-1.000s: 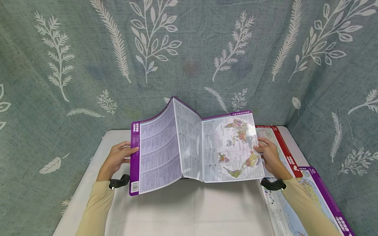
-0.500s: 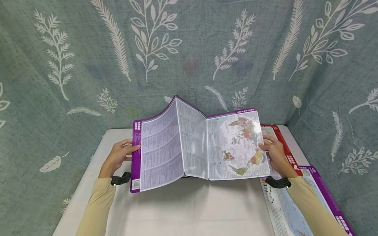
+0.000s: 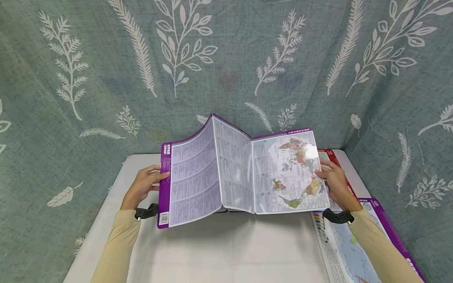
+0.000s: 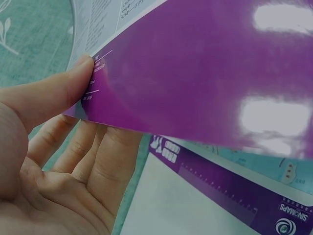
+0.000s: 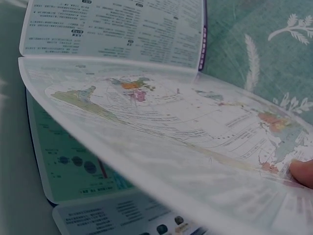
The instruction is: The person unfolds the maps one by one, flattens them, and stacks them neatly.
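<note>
A glossy folding world map (image 3: 235,169) with purple borders is spread in upright zigzag panels between my hands. On its purple left strip, the left hand (image 3: 144,185) pinches the edge, thumb on the front and fingers behind. The left wrist view shows that thumb on the purple panel (image 4: 205,83), fingers below its edge. My right hand (image 3: 334,182) pinches the right edge of the panel with the small coloured world map; its fingers are mostly hidden behind. In the right wrist view only the thumb (image 5: 302,172) shows, on the bowed map panel (image 5: 186,117).
A red-edged map (image 3: 334,158) lies on the white table (image 3: 226,251) behind the right hand, partly covered. Nearer, a purple-edged map (image 3: 341,243) lies under the right forearm. A leaf-patterned curtain (image 3: 226,59) rises close behind the table and along both sides.
The right hand has moved right and slightly up with its panel, so the folds are spread wider. The left hand and its edge have shifted slightly right and up.
</note>
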Available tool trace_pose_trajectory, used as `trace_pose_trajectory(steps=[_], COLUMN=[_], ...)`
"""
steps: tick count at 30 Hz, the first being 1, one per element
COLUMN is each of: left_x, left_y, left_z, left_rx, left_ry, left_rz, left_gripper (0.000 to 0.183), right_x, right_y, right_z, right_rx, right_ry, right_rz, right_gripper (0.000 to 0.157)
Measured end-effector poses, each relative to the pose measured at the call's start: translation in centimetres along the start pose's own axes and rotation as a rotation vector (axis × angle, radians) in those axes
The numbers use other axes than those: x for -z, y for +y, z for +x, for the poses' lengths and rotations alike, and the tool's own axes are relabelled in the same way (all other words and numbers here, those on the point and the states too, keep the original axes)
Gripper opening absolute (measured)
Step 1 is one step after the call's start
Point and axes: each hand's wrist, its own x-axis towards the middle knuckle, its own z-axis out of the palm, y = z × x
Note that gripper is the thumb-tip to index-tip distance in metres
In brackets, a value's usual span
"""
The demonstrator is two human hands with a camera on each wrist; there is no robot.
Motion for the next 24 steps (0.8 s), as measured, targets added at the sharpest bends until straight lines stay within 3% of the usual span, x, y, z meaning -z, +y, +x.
trace_pose_trajectory(steps=[5,10,16,24], left_x=[0.3,0.5,0.3,0.1], left_y=[-1.1,-2.0,-1.8,-1.0], left_z=[1.3,2.1,2.3,2.1], left_rx=[0.004,-0.009,-0.02,0.017], left_ry=[0.01,0.021,0.022,0.001], left_rz=[-0.019,0.003,0.025,0.024], left_gripper=[0.044,0.047,0.049,0.047], right_x=[0.5,0.8,1.5,2.2], right_y=[-0.4,-0.7,-0.8,-1.0], right_z=[-0.2,-0.2,-0.1,-0.2], right_rx=[-0.032,-0.01,-0.001,-0.009], right_ry=[-0.015,0.007,0.019,0.008], right_rz=[0.008,-0.012,0.02,0.046], right_gripper=[0.052,0.04,0.037,0.03])
